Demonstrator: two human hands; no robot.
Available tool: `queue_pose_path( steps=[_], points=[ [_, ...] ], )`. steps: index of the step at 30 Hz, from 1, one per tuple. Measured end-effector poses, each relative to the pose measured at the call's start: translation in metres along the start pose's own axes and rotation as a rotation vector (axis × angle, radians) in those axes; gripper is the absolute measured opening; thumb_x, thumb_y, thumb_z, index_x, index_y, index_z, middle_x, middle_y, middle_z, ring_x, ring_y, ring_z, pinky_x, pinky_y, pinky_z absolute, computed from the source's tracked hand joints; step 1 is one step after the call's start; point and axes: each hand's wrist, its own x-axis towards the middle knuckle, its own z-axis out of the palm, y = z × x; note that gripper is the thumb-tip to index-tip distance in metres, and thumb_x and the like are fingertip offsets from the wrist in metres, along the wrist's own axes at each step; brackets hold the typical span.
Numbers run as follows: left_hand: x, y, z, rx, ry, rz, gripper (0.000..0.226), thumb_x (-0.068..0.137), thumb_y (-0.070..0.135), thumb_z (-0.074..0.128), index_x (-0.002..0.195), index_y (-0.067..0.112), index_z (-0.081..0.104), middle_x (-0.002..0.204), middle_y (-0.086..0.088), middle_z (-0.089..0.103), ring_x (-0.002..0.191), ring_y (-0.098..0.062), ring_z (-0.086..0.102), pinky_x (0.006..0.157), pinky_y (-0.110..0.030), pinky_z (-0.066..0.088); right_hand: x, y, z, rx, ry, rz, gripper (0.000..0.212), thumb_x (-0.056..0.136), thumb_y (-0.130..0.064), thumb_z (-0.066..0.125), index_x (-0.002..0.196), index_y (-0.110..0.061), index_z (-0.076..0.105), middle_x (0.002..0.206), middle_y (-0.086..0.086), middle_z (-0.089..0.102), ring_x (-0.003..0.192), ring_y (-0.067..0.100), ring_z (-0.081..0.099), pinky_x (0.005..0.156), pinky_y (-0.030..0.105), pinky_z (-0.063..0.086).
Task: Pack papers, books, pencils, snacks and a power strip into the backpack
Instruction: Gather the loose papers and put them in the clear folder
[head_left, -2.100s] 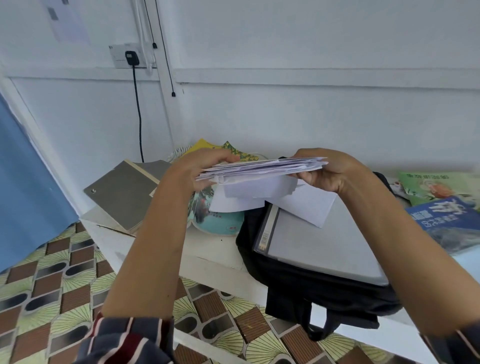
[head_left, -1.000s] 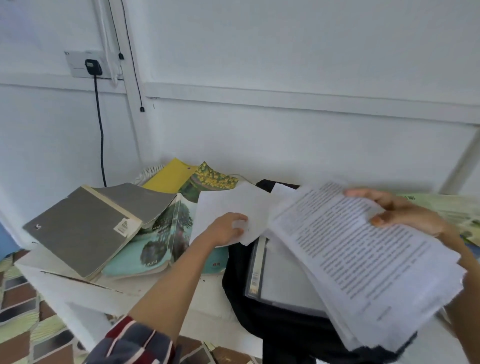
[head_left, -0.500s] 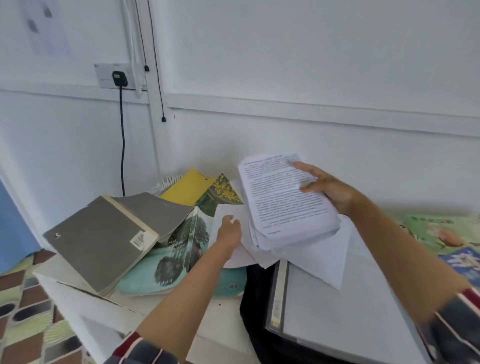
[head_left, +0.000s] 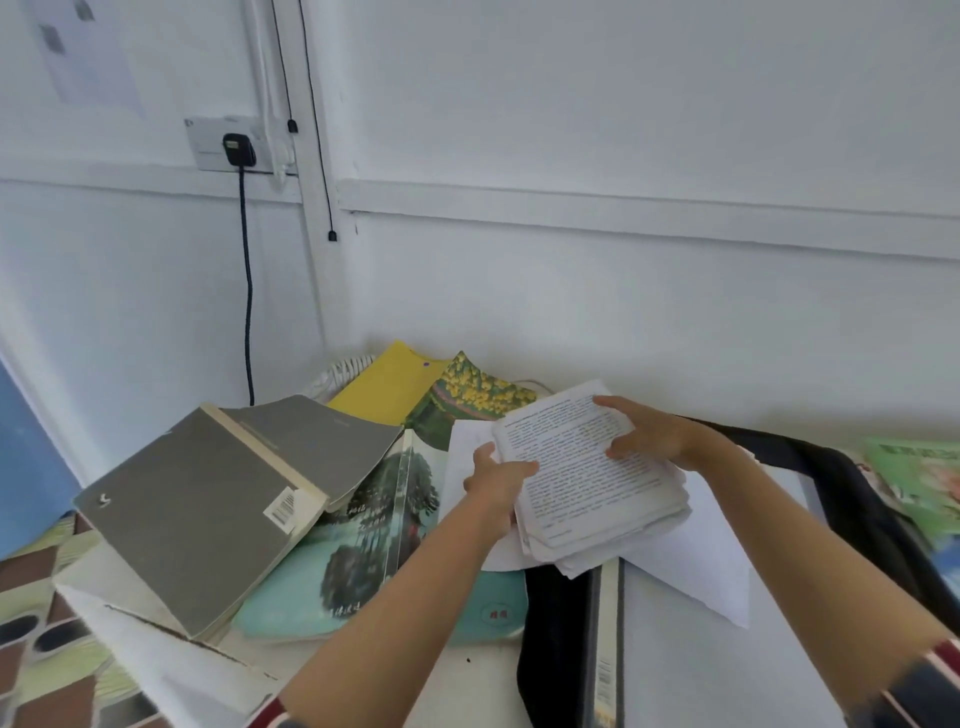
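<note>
Both hands hold a thick stack of papers just above the desk. The left hand grips its near left edge, thumb on top; the right hand curls over its far right edge. The stack's lower edges are ragged, and a loose white sheet juts out beneath them. Directly below the hands lies the black backpack with a grey folder in it; how wide its mouth gapes I cannot tell. Left of the left hand a teal book and a grey book overlap, the grey one reaching the desk's corner. Beyond the hands stands a bare white wall.
</note>
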Motion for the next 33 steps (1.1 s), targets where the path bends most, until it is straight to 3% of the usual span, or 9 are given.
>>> queue_pose_path(
  steps=[5,9,12,14,19,22,24,29,33],
  points=[
    [-0.002,-0.001,0.004,0.151,-0.039,0.067,0.072,0.072,-0.008,0.068,0.130,0.030,0.048,0.140,-0.010,0.034,0.119,-0.028,0.042,0.103,-0.041,0.041,-0.007,0.003,-0.003,0.333,0.008,0.042,0.051,0.078,0.013,0.060,0.110,-0.027,0.062,0.127,0.007,0.048,0.113,0.031,0.053,0.096,0.043,0.047],
    [-0.005,-0.001,0.004,0.104,-0.073,0.065,0.063,0.056,-0.009,0.073,0.104,0.030,0.062,0.137,-0.013,0.043,0.120,-0.030,0.045,0.103,-0.044,0.042,-0.017,0.005,-0.006,0.616,-0.070,0.065,0.047,0.080,0.019,0.052,0.108,-0.016,0.063,0.117,0.015,0.058,0.107,0.039,0.058,0.084,0.045,0.054],
    [-0.027,0.009,0.006,-0.011,-0.122,0.108,0.054,0.075,-0.015,0.063,0.123,0.010,0.055,0.122,-0.013,0.056,0.104,-0.024,0.055,0.086,-0.031,0.049,-0.025,0.005,-0.007,0.712,-0.046,0.010,0.048,0.080,0.020,0.048,0.108,-0.015,0.063,0.117,0.013,0.058,0.103,0.037,0.059,0.079,0.041,0.057],
    [-0.038,0.014,0.006,-0.077,-0.152,0.133,0.051,0.081,-0.012,0.059,0.126,0.010,0.052,0.108,-0.008,0.060,0.088,-0.017,0.057,0.072,-0.026,0.049,-0.031,0.003,-0.009,0.775,-0.036,-0.060,0.049,0.080,0.021,0.046,0.108,-0.016,0.062,0.117,0.012,0.059,0.100,0.034,0.060,0.075,0.039,0.058],
    [-0.059,0.036,-0.001,-0.166,-0.205,0.274,0.044,0.081,-0.009,0.062,0.112,0.023,0.057,0.115,-0.010,0.062,0.095,-0.022,0.061,0.080,-0.036,0.051,-0.040,-0.014,-0.012,0.859,-0.016,-0.197,0.051,0.080,0.020,0.045,0.108,-0.020,0.062,0.109,0.008,0.065,0.096,0.028,0.064,0.070,0.034,0.059],
    [-0.058,0.052,-0.010,-0.026,-0.081,0.434,0.041,0.078,-0.016,0.059,0.102,0.017,0.059,0.130,-0.014,0.053,0.114,-0.028,0.055,0.085,-0.034,0.050,-0.037,-0.026,0.000,0.820,0.027,-0.227,0.050,0.080,0.020,0.048,0.111,-0.017,0.061,0.111,0.009,0.065,0.096,0.026,0.064,0.073,0.032,0.057],
    [-0.054,0.061,-0.018,0.136,-0.007,0.429,0.040,0.079,-0.016,0.057,0.107,0.013,0.057,0.134,-0.010,0.046,0.120,-0.027,0.049,0.075,-0.026,0.048,-0.030,-0.030,0.018,0.699,0.102,-0.208,0.047,0.080,0.018,0.052,0.114,-0.014,0.059,0.122,0.014,0.059,0.104,0.028,0.060,0.082,0.033,0.053],
    [-0.040,0.053,-0.028,0.428,0.167,0.226,0.045,0.081,-0.019,0.050,0.121,0.000,0.053,0.133,-0.018,0.046,0.113,-0.031,0.048,0.085,-0.033,0.042,-0.011,-0.022,0.071,0.300,0.257,-0.091,0.042,0.082,0.003,0.058,0.121,-0.013,0.055,0.133,0.013,0.045,0.106,0.021,0.048,0.086,0.028,0.044],
    [-0.036,0.042,-0.027,0.418,0.202,0.188,0.042,0.084,-0.017,0.044,0.120,0.003,0.051,0.134,-0.017,0.044,0.082,-0.018,0.046,0.068,-0.031,0.041,-0.012,-0.029,0.084,0.078,0.286,-0.052,0.043,0.086,-0.010,0.052,0.127,-0.020,0.047,0.127,0.008,0.049,0.111,0.024,0.051,0.096,0.034,0.043]
  ],
)
